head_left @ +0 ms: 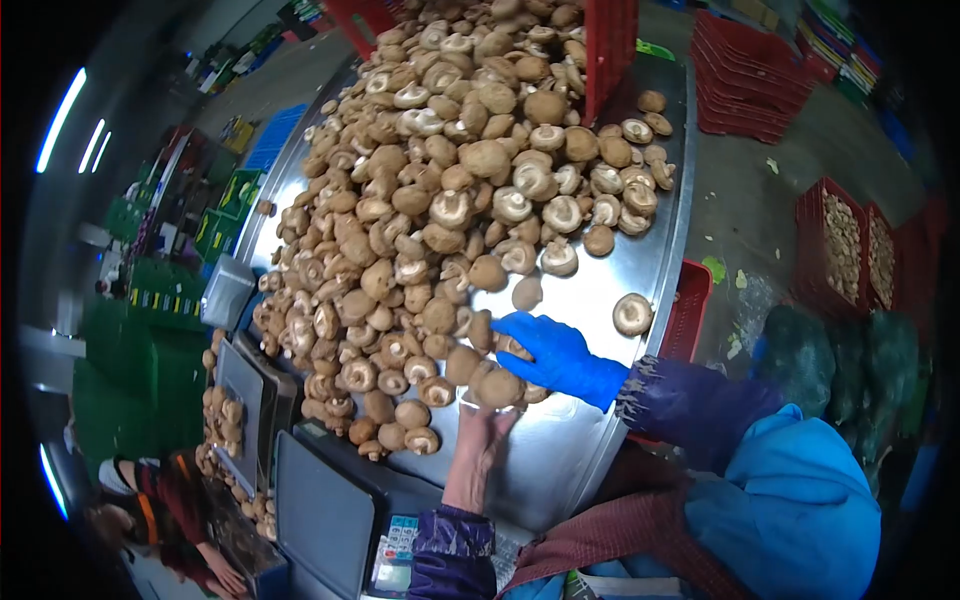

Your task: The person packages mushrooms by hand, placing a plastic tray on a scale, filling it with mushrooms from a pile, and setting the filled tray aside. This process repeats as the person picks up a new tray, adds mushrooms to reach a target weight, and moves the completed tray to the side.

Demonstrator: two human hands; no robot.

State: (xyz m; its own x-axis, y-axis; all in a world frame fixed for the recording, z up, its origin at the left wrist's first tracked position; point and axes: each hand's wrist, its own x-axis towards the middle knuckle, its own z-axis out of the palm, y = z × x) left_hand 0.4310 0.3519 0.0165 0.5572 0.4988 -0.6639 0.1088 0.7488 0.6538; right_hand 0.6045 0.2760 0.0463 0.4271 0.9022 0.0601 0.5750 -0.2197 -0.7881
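Metal table (590,290), scale (325,505) at 7 o'clock, mushroom pile (485,158) toward 11. Gathering step, I judge: gloved right hand (560,360) curled around a mushroom (515,347); bare left hand (482,430) against others, grip unclear. Next move calls for gentle, even closure.

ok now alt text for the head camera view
A blue-gloved right hand and a bare left hand reach into the near edge of a huge heap of brown mushrooms on a metal table. Stacked red crates stand at right; another person is lower left.
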